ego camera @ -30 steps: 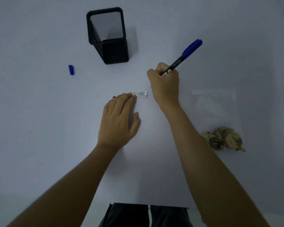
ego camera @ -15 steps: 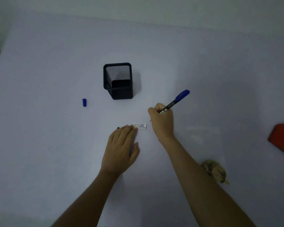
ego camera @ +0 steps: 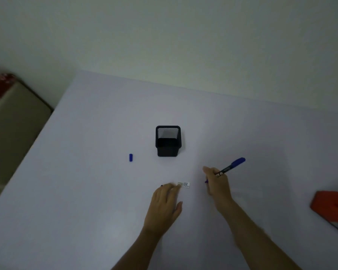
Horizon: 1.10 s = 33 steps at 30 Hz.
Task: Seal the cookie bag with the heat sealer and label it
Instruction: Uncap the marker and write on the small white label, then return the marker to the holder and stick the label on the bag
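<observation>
A small white label [ego camera: 184,184] with writing lies on the pale table [ego camera: 86,191]. My left hand [ego camera: 165,205] rests flat on the table, its fingertips pressing the label's left end. My right hand [ego camera: 217,182] is to the right of the label, lifted slightly off it, gripping a blue marker pen [ego camera: 230,167] with its tip pointing down to the left. The orange heat sealer [ego camera: 332,208] shows at the right edge. The cookie bag is out of view, hidden behind my right forearm or past the frame.
A black mesh pen holder [ego camera: 168,140] stands behind the label. The blue pen cap [ego camera: 130,157] lies to its left. The table's left edge drops toward a beige cushion [ego camera: 12,121]; a pale wall stands behind the table.
The camera tilted up, so the table looks farther off and the cookie bag left the view. My right hand with the pen moved right, away from the label. My left hand stayed on the label.
</observation>
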Each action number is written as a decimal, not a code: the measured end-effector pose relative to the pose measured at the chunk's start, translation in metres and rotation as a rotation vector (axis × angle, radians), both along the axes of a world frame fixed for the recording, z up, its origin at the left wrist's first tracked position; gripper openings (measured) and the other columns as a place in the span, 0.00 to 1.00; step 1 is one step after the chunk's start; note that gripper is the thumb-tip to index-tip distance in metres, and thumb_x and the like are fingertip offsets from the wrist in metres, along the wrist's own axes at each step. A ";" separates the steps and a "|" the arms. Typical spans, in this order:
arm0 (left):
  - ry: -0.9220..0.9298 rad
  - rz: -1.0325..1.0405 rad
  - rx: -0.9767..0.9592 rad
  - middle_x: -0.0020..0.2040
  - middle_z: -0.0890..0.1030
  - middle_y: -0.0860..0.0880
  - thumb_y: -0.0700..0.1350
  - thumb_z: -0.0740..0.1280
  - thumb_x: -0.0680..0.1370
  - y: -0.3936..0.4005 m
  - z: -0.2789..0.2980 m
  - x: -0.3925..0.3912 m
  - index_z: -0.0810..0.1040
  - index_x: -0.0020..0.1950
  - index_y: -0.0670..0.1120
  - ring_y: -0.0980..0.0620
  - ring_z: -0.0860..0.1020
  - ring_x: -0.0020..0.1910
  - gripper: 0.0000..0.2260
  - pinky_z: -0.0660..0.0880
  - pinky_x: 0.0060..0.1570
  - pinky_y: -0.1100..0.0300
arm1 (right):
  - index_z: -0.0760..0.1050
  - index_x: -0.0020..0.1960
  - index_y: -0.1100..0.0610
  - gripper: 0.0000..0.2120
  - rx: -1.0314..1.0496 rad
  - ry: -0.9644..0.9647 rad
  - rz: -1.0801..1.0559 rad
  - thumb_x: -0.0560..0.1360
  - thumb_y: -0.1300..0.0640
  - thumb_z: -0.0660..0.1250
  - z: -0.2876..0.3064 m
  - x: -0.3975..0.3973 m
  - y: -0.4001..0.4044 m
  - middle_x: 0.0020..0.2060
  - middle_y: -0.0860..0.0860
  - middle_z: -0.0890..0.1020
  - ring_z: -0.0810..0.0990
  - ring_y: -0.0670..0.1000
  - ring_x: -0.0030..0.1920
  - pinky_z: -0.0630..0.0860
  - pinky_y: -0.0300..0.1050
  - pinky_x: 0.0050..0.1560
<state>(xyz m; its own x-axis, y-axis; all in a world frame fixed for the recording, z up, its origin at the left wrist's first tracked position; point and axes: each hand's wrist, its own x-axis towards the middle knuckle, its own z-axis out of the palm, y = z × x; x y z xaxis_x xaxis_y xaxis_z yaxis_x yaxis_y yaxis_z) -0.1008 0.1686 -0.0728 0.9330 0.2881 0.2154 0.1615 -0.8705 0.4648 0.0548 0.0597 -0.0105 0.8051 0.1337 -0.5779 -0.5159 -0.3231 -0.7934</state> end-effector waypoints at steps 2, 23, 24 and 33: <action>-0.038 0.131 -0.029 0.56 0.79 0.46 0.50 0.71 0.73 0.011 0.011 0.002 0.73 0.62 0.47 0.51 0.74 0.56 0.20 0.74 0.57 0.56 | 0.66 0.31 0.55 0.18 -0.048 -0.020 -0.023 0.77 0.54 0.67 0.011 -0.003 -0.007 0.24 0.50 0.68 0.65 0.47 0.25 0.63 0.37 0.23; 0.245 0.347 -0.471 0.49 0.79 0.47 0.41 0.65 0.78 0.140 0.066 0.023 0.77 0.50 0.43 0.44 0.79 0.46 0.04 0.72 0.43 0.58 | 0.80 0.48 0.60 0.05 0.264 0.130 -0.089 0.76 0.61 0.67 0.109 -0.057 -0.006 0.43 0.58 0.86 0.83 0.56 0.42 0.81 0.49 0.46; 0.188 0.277 -0.544 0.46 0.80 0.49 0.42 0.66 0.78 0.134 0.083 0.022 0.78 0.49 0.44 0.46 0.79 0.44 0.03 0.72 0.41 0.62 | 0.80 0.48 0.60 0.04 0.291 0.110 -0.056 0.76 0.61 0.67 0.117 -0.061 -0.001 0.44 0.59 0.86 0.84 0.57 0.44 0.81 0.51 0.48; -0.063 -0.013 -0.706 0.43 0.82 0.57 0.42 0.66 0.78 0.108 0.211 0.007 0.78 0.50 0.51 0.57 0.80 0.41 0.04 0.72 0.41 0.73 | 0.79 0.51 0.60 0.05 0.410 -0.124 0.182 0.77 0.61 0.65 0.195 -0.077 0.049 0.45 0.57 0.86 0.85 0.57 0.45 0.81 0.51 0.50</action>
